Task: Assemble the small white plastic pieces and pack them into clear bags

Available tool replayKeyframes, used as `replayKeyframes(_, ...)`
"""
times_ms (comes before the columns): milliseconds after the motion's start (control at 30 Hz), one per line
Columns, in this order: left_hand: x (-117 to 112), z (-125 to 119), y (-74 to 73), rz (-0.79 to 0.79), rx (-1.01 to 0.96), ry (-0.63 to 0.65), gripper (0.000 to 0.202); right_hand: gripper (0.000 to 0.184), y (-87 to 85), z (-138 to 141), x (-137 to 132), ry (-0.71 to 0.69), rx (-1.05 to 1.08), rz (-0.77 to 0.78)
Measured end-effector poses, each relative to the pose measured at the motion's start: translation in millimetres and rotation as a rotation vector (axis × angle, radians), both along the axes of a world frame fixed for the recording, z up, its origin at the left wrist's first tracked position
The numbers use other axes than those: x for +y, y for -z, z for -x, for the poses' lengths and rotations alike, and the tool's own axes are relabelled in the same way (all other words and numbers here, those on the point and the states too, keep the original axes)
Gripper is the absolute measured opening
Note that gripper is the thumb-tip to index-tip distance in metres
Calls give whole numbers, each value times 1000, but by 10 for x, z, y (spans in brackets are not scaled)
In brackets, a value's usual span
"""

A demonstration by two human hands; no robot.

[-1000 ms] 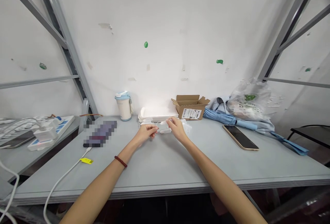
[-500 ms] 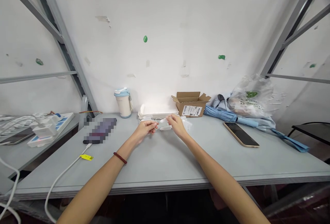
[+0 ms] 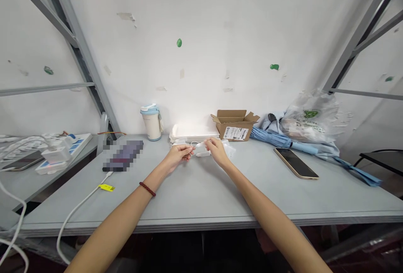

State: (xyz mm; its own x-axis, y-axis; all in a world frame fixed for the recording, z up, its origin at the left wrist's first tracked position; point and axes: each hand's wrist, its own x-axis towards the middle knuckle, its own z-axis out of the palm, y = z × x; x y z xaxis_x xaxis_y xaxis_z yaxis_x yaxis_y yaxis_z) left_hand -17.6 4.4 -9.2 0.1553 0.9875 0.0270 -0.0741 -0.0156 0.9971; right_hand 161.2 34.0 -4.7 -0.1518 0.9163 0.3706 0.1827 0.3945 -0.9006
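Observation:
Over the middle of the desk, my right hand [image 3: 217, 152] pinches a small white, partly see-through piece [image 3: 199, 149]; its exact kind is too small to tell. Facing it, my left hand [image 3: 176, 157], with a dark red bead bracelet at the wrist, has its fingertips pressed together at the piece's left end. Whether the left fingers grip that piece or a thin white cord beside it, I cannot make out. Behind my hands lies a long white case [image 3: 195, 132]. Clear plastic wrapping [image 3: 230, 150] lies just past my right hand.
An open cardboard box [image 3: 234, 127] and a lidded cup [image 3: 151, 124] stand by the wall. Rightward are a blue umbrella [image 3: 272, 137], a plastic bag [image 3: 310, 115] and a phone [image 3: 296, 163]. A cabled, pixelated device [image 3: 123, 155] and a power strip [image 3: 74, 151] lie left.
Both hands stay close together over the same spot, with the white piece still between them. The left fingertips have shifted slightly toward it. The view has moved a little.

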Motion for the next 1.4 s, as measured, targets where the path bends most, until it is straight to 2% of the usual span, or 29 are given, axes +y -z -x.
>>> replayKeyframes(267, 12, -4, 16, 22, -37, -1, 29, 24, 7, 9, 15, -3, -14, -21)
replayKeyframes(533, -4, 7, 26, 30, -15, -18, 32, 29, 27, 2, -18, -22, -133, -72)
replayKeyframes(833, -86, 21, -70, 19, 21, -18, 26, 32, 19, 31, -74, -112, -174, -56)
replayKeyframes(1133, -40, 101, -71, 21, 78, 15, 28, 29, 49, 57, -46, -122, -189, -84)
replayKeyframes(1267, -17, 117, -89, 46, 108, 46, 39, 29, 62, 58, 10, -102, -164, -84)
replayKeyframes(1400, -19, 109, -107, 12, 121, -10, 35, 32, 67, 25, 27, -121, -147, -54)
